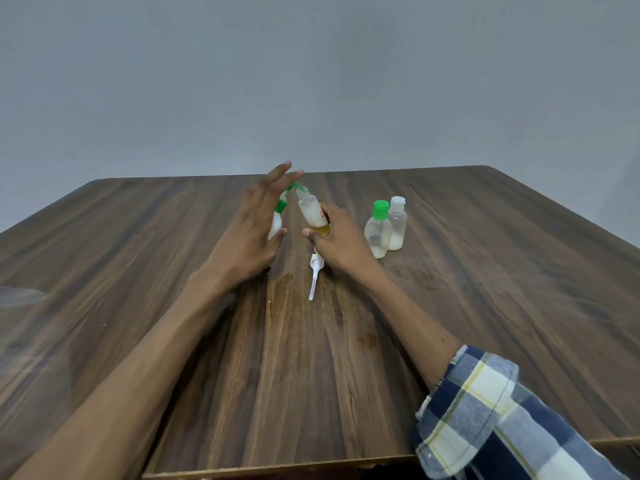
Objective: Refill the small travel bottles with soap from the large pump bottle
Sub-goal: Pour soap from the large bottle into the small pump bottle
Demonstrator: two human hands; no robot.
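Note:
My left hand holds a large white soap bottle with a green collar, tilted right; the thumb lies against its side and the fingers stretch out over it, hiding most of it. Its green spout meets the open neck of a small clear travel bottle. That bottle leans left and is gripped low down by my right hand. It has a red label, whitish soap in its body and yellowish liquid at the bottom. A white pump head with its dip tube lies on the table just below my right hand.
Two more small bottles stand upright together right of my right hand, one with a green cap and one with a white cap, both partly filled. The wooden table carries wet stains near the pump tube. A grey wall is behind.

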